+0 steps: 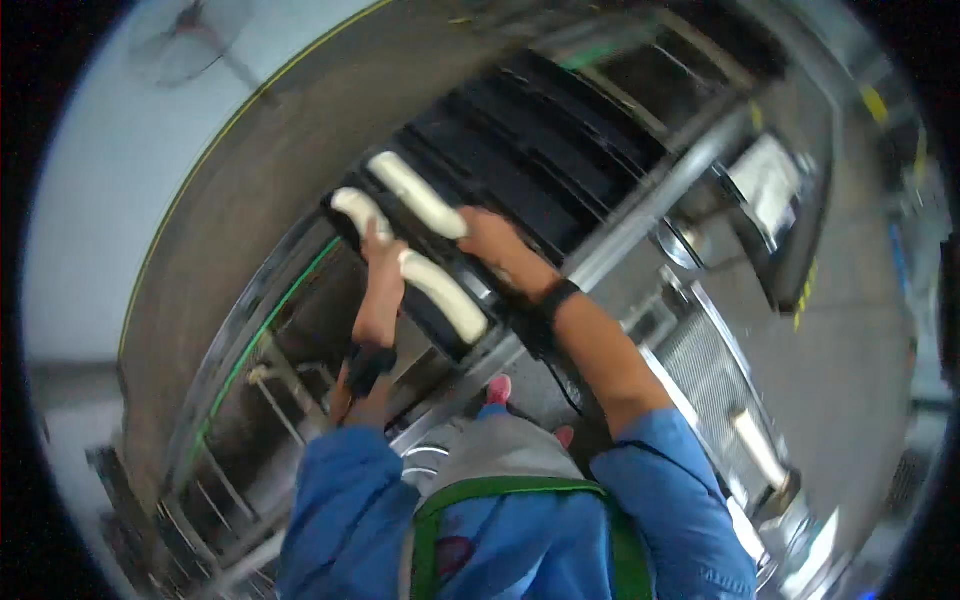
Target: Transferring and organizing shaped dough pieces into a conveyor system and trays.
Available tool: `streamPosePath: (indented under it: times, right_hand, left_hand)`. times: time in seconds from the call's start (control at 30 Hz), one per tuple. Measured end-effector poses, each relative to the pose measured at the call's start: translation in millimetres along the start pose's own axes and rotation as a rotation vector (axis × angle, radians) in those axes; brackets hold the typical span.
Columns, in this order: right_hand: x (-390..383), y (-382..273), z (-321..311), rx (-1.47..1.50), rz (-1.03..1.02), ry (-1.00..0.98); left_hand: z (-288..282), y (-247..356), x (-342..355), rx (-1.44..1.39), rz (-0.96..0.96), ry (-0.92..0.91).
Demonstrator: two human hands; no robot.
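Note:
My left hand (382,275) is closed over the middle of a pale dough roll (440,295) lying in the nearest channel of a black ribbed pan (520,150); whether that roll is one piece or two under my fingers, I cannot tell. My right hand (488,240), slightly blurred, grips the near end of another dough roll (408,188) in the channel beside it, farther to the right. The pan rests on a metal frame (630,225), angled from lower left to upper right.
At right, a ridged metal grate (700,350) stands beside a pale roll-like piece (752,440). A silver tray (768,185) sits on a dark stand beyond the frame. A green-edged rail (270,325) runs at left; a standing fan (195,30) is at upper left.

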State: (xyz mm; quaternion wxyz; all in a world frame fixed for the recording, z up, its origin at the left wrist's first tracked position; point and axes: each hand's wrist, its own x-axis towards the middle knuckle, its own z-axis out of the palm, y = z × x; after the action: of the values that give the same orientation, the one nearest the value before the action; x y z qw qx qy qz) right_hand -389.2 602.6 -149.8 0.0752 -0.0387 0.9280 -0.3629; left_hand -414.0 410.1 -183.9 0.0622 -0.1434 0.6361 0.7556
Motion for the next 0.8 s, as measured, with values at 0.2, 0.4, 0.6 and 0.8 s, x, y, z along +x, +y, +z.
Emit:
streamPosePath:
  times: [0.2, 0.4, 0.6, 0.8]
  right_hand:
    - [-56.6, 52.1, -37.6, -0.107, -0.091, 0.330]
    - [-341.4, 160.1, -65.4, -0.336, 0.210, 0.909]
    - [-753.7, 186.5, 12.3, -0.322, 1.733, 0.770]
    - [-959.2, 76.4, 116.4, -0.281, 2.331, 0.980]
  left_hand:
    - [85.3, -16.3, -94.9, -0.045, -0.033, -0.329]
    - [208.3, -36.9, -201.4, 0.581, 0.618, -0.579]
    - [296.2, -149.3, -322.1, 0.886, 0.795, -1.413]
    - [375.0, -211.9, -378.2, 1.132, 1.246, -1.423]
